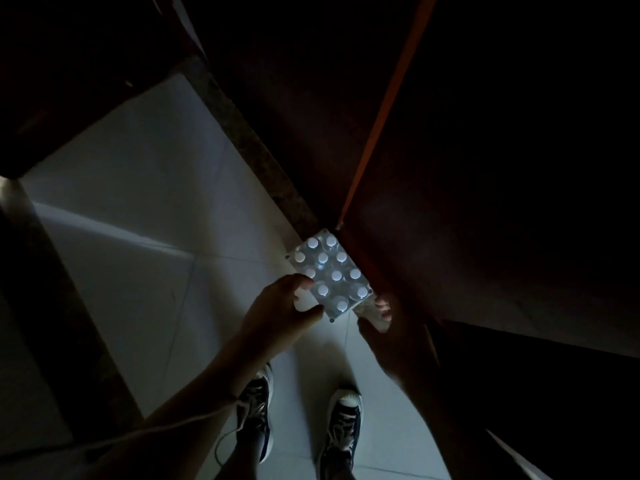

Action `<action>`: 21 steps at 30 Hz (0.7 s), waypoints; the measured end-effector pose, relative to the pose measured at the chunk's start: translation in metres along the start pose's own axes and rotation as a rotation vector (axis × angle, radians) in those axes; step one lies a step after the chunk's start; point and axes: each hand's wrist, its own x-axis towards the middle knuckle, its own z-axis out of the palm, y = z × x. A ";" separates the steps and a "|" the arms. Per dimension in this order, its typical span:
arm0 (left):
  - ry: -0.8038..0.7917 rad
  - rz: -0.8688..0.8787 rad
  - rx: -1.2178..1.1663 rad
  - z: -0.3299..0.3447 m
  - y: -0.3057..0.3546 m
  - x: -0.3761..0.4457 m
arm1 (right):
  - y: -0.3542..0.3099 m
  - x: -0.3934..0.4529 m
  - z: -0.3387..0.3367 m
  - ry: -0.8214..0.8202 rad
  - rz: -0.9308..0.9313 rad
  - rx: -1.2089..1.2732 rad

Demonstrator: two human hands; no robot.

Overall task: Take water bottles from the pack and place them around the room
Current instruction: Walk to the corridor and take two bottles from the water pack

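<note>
A shrink-wrapped pack of water bottles [332,271] with several white caps stands on the pale tiled floor, against a dark wooden piece of furniture. My left hand [277,313] curves in a C at the pack's near left edge, with index fingertip and thumb tip on the wrap. My right hand [384,327] is at the pack's near right corner. Its thumb and fingers pinch something translucent there, seemingly the plastic wrap. The room is very dim, so the finer detail of both grips is hard to make out.
Dark wooden furniture [485,168] with an orange edge strip [388,98] fills the right and top. A speckled stone skirting [256,147] runs diagonally behind the pack. My two sneakers [301,424] stand on the tiles just below the hands. A dark frame [52,323] borders the left.
</note>
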 end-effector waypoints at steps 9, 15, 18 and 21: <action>-0.074 0.050 0.038 0.198 -0.177 0.165 | 0.179 0.140 0.203 0.062 0.145 0.093; 0.057 0.158 0.022 0.285 -0.247 0.224 | 0.240 0.196 0.289 0.215 0.083 0.192; 0.153 0.190 -0.006 0.310 -0.263 0.240 | 0.258 0.215 0.314 0.300 0.139 0.304; 0.183 0.142 -0.003 0.321 -0.274 0.252 | 0.272 0.224 0.323 0.314 0.176 0.416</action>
